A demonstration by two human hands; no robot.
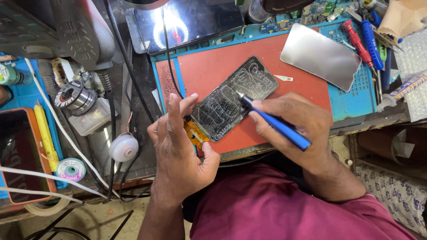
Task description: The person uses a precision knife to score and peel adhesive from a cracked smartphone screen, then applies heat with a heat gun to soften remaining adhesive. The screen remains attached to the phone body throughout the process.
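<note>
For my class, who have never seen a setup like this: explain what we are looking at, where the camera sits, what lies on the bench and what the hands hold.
There is one picture, from a camera on the person's head, looking down at a repair bench. No machine: two bare hands. The left hand steadies the edge of a dark phone panel covered in pale squiggly lines, lying on a red mat. The right hand holds a blue pen-like tool, its tip on the panel. Nearby lie a shiny metal plate, red and blue screwdrivers, a wire spool and a glowing screen.
</note>
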